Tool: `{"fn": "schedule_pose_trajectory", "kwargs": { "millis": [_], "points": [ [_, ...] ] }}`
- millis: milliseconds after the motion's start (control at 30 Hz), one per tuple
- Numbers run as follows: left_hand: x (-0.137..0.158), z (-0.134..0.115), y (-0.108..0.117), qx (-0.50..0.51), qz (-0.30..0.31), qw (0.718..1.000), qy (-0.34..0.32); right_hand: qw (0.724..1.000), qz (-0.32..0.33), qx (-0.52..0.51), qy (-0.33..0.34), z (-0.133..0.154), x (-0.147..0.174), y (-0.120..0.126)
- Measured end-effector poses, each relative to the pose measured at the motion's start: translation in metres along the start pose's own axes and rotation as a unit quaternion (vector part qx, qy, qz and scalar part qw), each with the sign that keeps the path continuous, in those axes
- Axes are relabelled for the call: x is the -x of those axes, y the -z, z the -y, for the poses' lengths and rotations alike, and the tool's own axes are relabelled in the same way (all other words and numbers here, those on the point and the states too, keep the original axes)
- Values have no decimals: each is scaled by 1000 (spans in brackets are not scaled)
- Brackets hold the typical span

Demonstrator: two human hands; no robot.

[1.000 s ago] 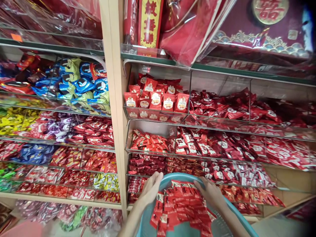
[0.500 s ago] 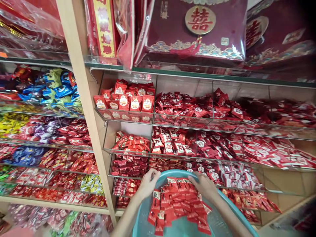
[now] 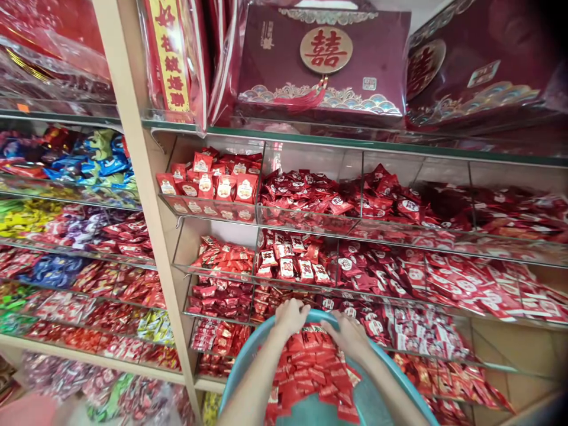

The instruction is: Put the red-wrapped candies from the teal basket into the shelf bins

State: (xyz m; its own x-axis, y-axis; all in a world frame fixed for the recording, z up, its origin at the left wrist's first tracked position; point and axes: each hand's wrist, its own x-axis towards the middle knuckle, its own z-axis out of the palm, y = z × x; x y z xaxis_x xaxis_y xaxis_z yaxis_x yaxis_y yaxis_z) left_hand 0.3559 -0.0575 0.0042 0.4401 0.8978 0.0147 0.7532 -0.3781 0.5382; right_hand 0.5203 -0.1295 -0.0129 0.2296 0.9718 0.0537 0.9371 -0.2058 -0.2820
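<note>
A light blue plastic basin (image 3: 242, 355) stands in front of the shelves. Inside lies a heap of small red candy packets (image 3: 310, 367), some with white labels and black characters. My left hand (image 3: 290, 318) reaches over the basin's far rim, bent at the wrist. Its fingers are mostly hidden beneath it, so what it grips, if anything, does not show. My right hand (image 3: 348, 332) is over the far right part of the rim, thumb and finger apart, fingertips close above the packets. Both forearms cross over the basin.
Tiered clear bins (image 3: 302, 222) of red packets fill the shelves ahead. A wooden upright (image 3: 142, 195) divides them from bins of colourful candies (image 3: 102, 160) at left. Purple gift bags (image 3: 323, 89) stand on a glass shelf (image 3: 337, 139) above. Bagged candies (image 3: 106, 390) lie low at left.
My hands have come closer together over the far rim; the left one has moved inward from the left side. The view has shifted, so shelves and basin appear further left.
</note>
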Motion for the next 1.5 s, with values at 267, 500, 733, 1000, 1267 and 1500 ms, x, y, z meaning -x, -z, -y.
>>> {"fn": "schedule_pose_trajectory", "kwargs": {
  "millis": [267, 500, 733, 1000, 1267, 1500],
  "points": [
    [5, 15, -8, -27, -46, 999, 0, 997, -23, -59, 42, -5, -1, -11],
    [8, 25, -7, -24, -30, 999, -5, 989, 0, -129, 68, -13, -9, -18],
    [5, 35, -12, -24, -40, 999, -4, 986, -25, -131, 102, 5, -6, -12],
    [-3, 34, -12, -18, -18, 999, 25, 969, -47, -183, 157, 53, 14, 81],
    [-2, 32, -10, -18, -10, 999, 40, 958, -249, -57, 127, 97, -34, 111],
    [-4, 34, -15, -24, -15, 999, 45, 966, -235, -25, 101, 107, -44, 95]
  ]
}}
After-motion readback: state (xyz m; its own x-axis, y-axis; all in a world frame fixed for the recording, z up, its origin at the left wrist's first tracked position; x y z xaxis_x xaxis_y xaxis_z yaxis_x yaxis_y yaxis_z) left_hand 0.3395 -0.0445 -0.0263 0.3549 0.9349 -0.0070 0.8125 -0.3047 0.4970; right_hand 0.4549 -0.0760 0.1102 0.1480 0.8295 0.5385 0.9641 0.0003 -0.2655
